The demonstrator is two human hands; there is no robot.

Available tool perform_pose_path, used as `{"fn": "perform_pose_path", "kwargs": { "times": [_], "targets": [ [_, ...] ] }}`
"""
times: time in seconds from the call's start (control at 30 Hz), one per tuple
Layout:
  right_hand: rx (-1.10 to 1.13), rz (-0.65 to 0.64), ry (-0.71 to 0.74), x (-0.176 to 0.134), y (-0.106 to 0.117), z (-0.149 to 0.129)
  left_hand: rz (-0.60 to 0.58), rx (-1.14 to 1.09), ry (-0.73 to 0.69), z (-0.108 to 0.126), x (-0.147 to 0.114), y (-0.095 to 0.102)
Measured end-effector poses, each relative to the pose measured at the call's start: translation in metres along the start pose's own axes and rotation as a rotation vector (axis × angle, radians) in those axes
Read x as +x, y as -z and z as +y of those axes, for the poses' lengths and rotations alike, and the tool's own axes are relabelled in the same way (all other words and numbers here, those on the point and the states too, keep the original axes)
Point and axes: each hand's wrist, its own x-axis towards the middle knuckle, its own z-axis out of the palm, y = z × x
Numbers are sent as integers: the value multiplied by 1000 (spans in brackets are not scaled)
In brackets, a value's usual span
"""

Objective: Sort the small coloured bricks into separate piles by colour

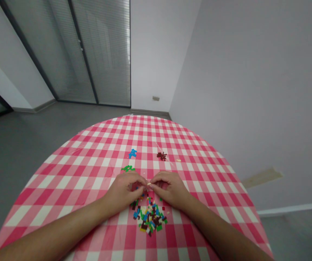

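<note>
My left hand [127, 186] and my right hand [170, 186] meet fingertip to fingertip over the table, both closed in a pinch. Between the fingertips shows a small pale building brick [149, 184]; its exact shape is too small to tell. Just below my hands lies a mixed pile of small building bricks [150, 217] in blue, green, dark brown, white, yellow and red. Part of that pile is hidden behind my left fingers. A little group of green bricks [128, 168] sits right beyond my left hand.
Farther back on the red-and-white checked tablecloth [85, 181] are a cluster of blue bricks [132, 153], a heap of dark brown bricks [161, 156] and a pale piece [178, 160]. The round table's edge curves near a wall [240, 90] on the right. Glass doors [101, 54] stand behind.
</note>
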Motion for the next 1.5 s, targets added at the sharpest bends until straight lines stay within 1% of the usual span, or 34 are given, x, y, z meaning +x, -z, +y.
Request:
{"fn": "perform_pose_path", "kwargs": {
  "times": [0.13,0.23,0.3,0.37,0.43,0.5,0.57,0.63,0.73,0.83,1.03,1.2,1.33,1.43,1.5],
  "targets": [
    [-25,-1,13,2,3,-2,-9,16,6,-1,1,1],
    [-91,73,-32,5,11,4,8,29,19,-1,1,2],
    [-172,189,-131,7,23,13,22,30,27,-2,1,4],
    [-257,327,-264,8,38,27,28,31,31,-3,0,4],
    [-317,408,-378,9,55,43,20,30,34,-4,-1,5],
    [-409,437,-456,8,71,58,14,25,34,-5,-1,6],
    [-501,419,-508,8,83,71,15,22,39,-6,-1,7],
    [-574,387,-550,7,89,78,20,19,55,-6,-1,8],
    [-635,321,-607,8,90,80,24,17,78,-6,0,10],
    [-647,270,-632,9,88,77,21,24,84,-6,0,11],
    [-630,237,-609,9,88,76,26,47,107,-10,0,10],
    [-626,220,-549,8,86,81,112,104,161,-15,0,13],
    [-677,178,-484,8,85,82,160,154,165,-19,2,18],
    [-683,182,-476,8,85,83,140,181,145,-21,4,21],
    [-675,191,-478,8,85,82,82,199,110,-21,4,21]
  ]
}}
